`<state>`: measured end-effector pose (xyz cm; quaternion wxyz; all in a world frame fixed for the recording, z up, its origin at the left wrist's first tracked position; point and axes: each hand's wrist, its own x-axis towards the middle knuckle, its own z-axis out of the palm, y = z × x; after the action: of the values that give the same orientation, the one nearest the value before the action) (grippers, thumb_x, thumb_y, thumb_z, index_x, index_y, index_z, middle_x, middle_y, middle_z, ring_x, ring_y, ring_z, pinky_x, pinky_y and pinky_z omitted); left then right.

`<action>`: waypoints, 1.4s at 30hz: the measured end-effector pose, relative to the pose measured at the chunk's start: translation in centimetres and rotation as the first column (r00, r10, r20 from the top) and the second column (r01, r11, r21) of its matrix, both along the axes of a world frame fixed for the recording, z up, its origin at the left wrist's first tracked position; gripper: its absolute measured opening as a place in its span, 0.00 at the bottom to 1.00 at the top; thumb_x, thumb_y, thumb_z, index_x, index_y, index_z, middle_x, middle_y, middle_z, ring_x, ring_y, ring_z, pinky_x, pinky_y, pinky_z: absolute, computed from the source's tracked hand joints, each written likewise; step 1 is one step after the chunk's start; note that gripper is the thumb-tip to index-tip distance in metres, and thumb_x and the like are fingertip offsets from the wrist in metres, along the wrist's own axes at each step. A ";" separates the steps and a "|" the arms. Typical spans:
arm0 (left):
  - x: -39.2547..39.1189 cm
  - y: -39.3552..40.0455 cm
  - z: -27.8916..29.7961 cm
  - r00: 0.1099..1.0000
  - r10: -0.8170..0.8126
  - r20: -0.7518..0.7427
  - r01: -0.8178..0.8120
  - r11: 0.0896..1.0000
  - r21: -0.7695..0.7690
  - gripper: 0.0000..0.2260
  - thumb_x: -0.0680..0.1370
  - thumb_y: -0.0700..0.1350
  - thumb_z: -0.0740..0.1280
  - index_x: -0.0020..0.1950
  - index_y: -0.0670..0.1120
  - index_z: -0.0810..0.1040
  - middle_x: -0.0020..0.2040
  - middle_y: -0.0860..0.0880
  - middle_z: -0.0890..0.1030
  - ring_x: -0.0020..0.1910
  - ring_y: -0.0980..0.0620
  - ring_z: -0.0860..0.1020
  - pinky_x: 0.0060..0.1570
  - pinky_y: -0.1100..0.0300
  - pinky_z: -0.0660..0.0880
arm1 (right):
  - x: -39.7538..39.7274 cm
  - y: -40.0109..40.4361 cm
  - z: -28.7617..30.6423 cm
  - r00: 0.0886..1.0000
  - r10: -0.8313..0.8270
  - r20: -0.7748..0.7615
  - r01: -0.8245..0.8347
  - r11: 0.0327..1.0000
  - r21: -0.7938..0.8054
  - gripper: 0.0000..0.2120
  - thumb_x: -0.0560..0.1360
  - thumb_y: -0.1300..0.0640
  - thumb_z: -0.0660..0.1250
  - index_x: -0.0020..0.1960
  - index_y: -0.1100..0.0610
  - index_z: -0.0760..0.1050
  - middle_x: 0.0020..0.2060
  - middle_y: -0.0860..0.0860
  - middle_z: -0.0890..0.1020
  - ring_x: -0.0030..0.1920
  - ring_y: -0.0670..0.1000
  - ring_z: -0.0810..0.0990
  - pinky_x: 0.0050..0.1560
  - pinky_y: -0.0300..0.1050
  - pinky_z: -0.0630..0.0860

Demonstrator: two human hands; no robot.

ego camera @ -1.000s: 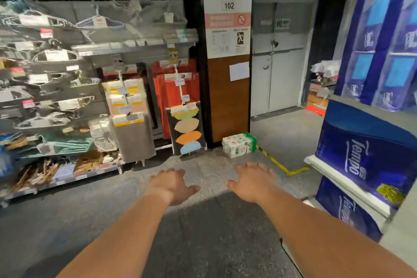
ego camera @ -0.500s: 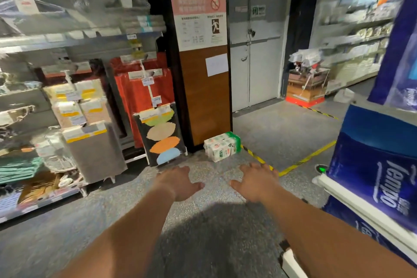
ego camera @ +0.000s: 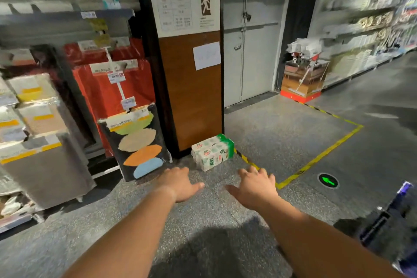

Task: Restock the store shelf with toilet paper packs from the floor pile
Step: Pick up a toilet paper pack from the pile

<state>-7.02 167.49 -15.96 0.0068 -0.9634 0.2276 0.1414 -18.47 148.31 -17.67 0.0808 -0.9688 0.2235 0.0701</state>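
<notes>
Grey floor (ego camera: 282,133) lies open beyond both hands.

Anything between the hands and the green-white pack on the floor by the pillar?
Nothing visible. Left hand and right hand are both open, holding nothing; only bare floor lies between them and the pack, which sits against the wooden pillar.

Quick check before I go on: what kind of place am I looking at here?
Most likely a retail store aisle by a fire exit. Stocked shelves with price tags line the right side, packaged mats hang on display at left, and a grey double door carries an exit sign. Both hands are empty.
</notes>
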 end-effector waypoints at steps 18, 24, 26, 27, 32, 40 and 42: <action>34.6 -24.2 -6.5 0.997 -0.010 -0.072 0.010 1.000 0.008 0.33 0.77 0.70 0.61 0.74 0.50 0.69 0.69 0.46 0.75 0.67 0.45 0.73 0.62 0.52 0.73 | 34.3 -22.7 -8.3 0.998 -0.040 -0.056 0.045 0.995 0.091 0.36 0.77 0.27 0.55 0.77 0.48 0.63 0.72 0.53 0.69 0.73 0.60 0.65 0.70 0.61 0.63; 43.9 -33.1 -7.6 0.988 0.126 -0.085 -0.129 0.991 -0.020 0.34 0.78 0.70 0.61 0.76 0.50 0.67 0.69 0.48 0.75 0.67 0.46 0.73 0.63 0.52 0.73 | 45.3 -34.2 -8.4 0.993 0.061 -0.097 -0.053 0.995 0.079 0.36 0.76 0.28 0.56 0.77 0.47 0.63 0.74 0.53 0.68 0.74 0.60 0.65 0.71 0.60 0.62; 47.2 -35.4 -8.0 0.984 0.162 -0.080 -0.165 0.986 -0.029 0.34 0.77 0.71 0.60 0.76 0.50 0.67 0.69 0.48 0.76 0.67 0.46 0.74 0.63 0.51 0.74 | 49.6 -37.0 -8.5 0.990 0.075 -0.115 -0.067 0.995 0.076 0.36 0.77 0.28 0.57 0.77 0.48 0.63 0.74 0.53 0.69 0.73 0.61 0.66 0.72 0.61 0.63; 48.8 -36.4 -8.3 0.981 0.174 -0.081 -0.177 0.984 -0.028 0.35 0.77 0.71 0.60 0.76 0.50 0.67 0.68 0.48 0.76 0.67 0.46 0.74 0.64 0.51 0.74 | 51.7 -38.0 -8.6 0.988 0.092 -0.124 -0.083 0.993 0.081 0.35 0.77 0.29 0.57 0.77 0.48 0.63 0.74 0.54 0.69 0.73 0.61 0.66 0.72 0.62 0.63; 57.8 -40.8 -11.5 0.974 0.204 -0.100 -0.207 0.978 -0.015 0.33 0.77 0.70 0.60 0.75 0.51 0.67 0.66 0.48 0.77 0.64 0.45 0.75 0.60 0.50 0.76 | 62.0 -41.5 -11.4 0.966 0.204 -0.160 -0.193 0.978 0.083 0.33 0.77 0.30 0.57 0.74 0.49 0.66 0.70 0.53 0.71 0.71 0.60 0.67 0.70 0.61 0.64; 72.0 -45.2 -19.3 0.943 0.247 -0.223 -0.244 0.969 0.040 0.36 0.75 0.74 0.58 0.75 0.52 0.65 0.67 0.46 0.76 0.64 0.44 0.74 0.60 0.46 0.76 | 76.6 -46.7 -16.9 0.922 0.280 -0.267 -0.267 0.960 0.086 0.34 0.77 0.29 0.55 0.75 0.49 0.64 0.73 0.55 0.68 0.72 0.62 0.65 0.71 0.62 0.62; 74.4 -46.0 -21.2 0.952 0.267 -0.150 -0.263 0.964 0.043 0.34 0.75 0.72 0.58 0.75 0.53 0.65 0.69 0.47 0.74 0.66 0.44 0.72 0.63 0.45 0.73 | 80.3 -47.8 -18.4 0.912 0.299 -0.280 -0.284 0.954 0.095 0.37 0.77 0.28 0.55 0.78 0.48 0.59 0.77 0.55 0.64 0.76 0.63 0.61 0.74 0.64 0.59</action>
<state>67.38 121.47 -37.12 -0.0191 -0.9712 0.0945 0.2179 61.78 100.53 -36.09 0.0608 -0.9679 0.0839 0.2289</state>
